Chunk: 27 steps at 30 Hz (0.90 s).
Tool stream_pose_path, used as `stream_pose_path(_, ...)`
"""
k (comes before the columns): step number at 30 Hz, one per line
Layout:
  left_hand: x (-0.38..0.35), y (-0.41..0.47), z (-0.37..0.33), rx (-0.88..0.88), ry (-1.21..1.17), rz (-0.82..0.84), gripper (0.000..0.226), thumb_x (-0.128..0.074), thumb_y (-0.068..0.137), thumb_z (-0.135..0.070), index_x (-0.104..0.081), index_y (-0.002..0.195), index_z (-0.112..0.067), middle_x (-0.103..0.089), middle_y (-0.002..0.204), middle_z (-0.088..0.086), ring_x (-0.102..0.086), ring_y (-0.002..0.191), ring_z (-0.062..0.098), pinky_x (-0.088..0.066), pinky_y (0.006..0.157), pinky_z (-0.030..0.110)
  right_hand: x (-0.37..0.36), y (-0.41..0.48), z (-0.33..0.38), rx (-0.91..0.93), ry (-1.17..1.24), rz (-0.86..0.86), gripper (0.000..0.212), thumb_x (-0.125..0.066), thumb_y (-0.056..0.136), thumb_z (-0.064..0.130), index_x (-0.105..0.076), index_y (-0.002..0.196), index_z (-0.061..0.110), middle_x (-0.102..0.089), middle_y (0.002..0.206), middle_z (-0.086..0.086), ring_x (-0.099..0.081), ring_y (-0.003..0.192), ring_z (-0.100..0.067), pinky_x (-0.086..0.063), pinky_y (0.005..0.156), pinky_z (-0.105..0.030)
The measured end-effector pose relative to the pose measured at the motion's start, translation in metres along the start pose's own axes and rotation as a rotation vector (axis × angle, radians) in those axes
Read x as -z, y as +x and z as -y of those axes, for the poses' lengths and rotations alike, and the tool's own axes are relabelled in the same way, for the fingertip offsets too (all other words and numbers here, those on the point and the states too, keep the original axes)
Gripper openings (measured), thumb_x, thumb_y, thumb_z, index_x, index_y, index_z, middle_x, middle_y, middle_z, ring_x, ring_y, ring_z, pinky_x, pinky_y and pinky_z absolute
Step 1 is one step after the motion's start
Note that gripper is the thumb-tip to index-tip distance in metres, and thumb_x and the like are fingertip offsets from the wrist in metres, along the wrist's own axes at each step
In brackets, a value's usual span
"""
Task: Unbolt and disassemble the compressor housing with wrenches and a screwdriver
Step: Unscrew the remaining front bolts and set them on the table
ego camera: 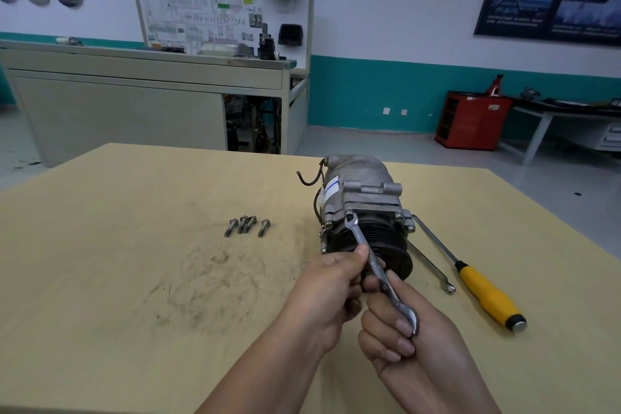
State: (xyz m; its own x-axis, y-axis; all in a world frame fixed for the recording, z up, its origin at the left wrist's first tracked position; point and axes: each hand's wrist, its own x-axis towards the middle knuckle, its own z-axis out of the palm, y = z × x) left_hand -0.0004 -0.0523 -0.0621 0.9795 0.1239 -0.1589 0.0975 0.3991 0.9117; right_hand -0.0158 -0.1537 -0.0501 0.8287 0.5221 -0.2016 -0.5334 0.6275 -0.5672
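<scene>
1 shiny steel wrench (357, 235) on ribbed grey compressor (363, 185), l hand (331, 282) + r hand (400, 323) tight round it

White-teal wall (386, 44); grey cabinet (117, 111); red cabinet (470, 121).

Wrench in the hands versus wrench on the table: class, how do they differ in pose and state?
The held wrench is gripped by the left hand and right hand; the table wrench lies untouched. The held wrench slants up, its head seated on the compressor; the table wrench lies flat, far end hidden behind it. Both are silver metal.
</scene>
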Motion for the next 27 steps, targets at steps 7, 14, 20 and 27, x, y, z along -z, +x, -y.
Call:
stream_pose_path(7, -0.003, -0.002, -0.005, -0.002, 0.036, 0.0, 0.035, -0.053, 0.092, -0.038, -0.065, 0.07, -0.013, -0.037, 0.045, -0.006, -0.028, 0.036, 0.003, -0.023, 0.046, 0.018, 0.001, 0.001, 0.003, 0.081, -0.174, -0.039, 0.036, -0.039, 0.096, 0.019, -0.051, 0.069, 0.0, -0.022, 0.031, 0.0, -0.018, 0.02, -0.006, -0.017, 0.031, -0.009)
stream_pose_path(14, -0.003, -0.001, -0.006, -0.076, 0.163, -0.015, 0.041, -0.059, 0.088, -0.04, -0.055, 0.054, -0.018, -0.039, 0.039, -0.007, -0.028, 0.04, 0.008, -0.02, 0.048, 0.023, 0.001, 0.002, -0.001, 0.136, -0.302, -0.03, 0.034, -0.04, 0.096, 0.019, -0.049, 0.071, -0.001, -0.023, 0.032, -0.003, -0.019, 0.02, -0.008, -0.017, 0.032, -0.012)
stream_pose_path(20, -0.005, 0.0, -0.008, -0.14, 0.331, -0.064, 0.05, -0.052, 0.093, -0.032, -0.049, 0.046, -0.017, -0.04, 0.036, -0.006, -0.029, 0.035, 0.009, -0.025, 0.044, 0.022, -0.003, 0.004, -0.006, 0.149, -0.246, -0.045, 0.037, -0.039, 0.098, 0.02, -0.046, 0.066, 0.002, -0.022, 0.029, -0.002, -0.018, 0.019, -0.008, -0.014, 0.033, -0.013)
stream_pose_path(27, -0.004, 0.002, -0.016, -0.172, 0.485, -0.099, 0.05, -0.044, 0.089, -0.015, -0.055, 0.041, -0.019, -0.036, 0.031, -0.006, -0.03, 0.03, 0.007, -0.023, 0.036, 0.016, -0.003, 0.009, -0.019, 0.219, -0.312, -0.108, 0.033, -0.045, 0.095, 0.011, -0.045, 0.062, 0.003, -0.027, 0.033, -0.006, -0.023, 0.021, -0.013, -0.021, 0.03, -0.013)
